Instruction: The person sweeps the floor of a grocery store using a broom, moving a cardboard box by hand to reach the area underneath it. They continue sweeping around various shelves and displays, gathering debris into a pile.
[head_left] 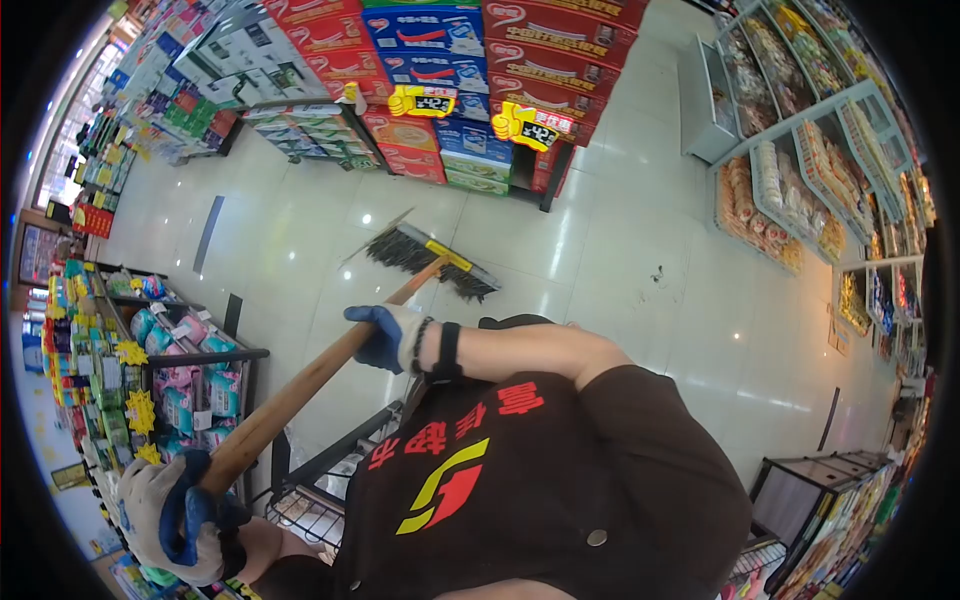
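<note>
Apparently a sweeping stroke is in hand: the broom [448, 254] rests its dark, stringy bristles [402, 249] on the glossy, pale tiled floor [600, 300], near the bottom edge of the stacked glossy cartons [420, 80]. The left hand [180, 512], gloved in off-white and blue, is closed round the upper end of the smooth, round wooden handle [292, 400]; the right hand [388, 338], likewise gloved, wraps it lower down. Any further stroke would call for firm grips and level bristles.

head-worn view — facing forward and down, hands close below
</note>
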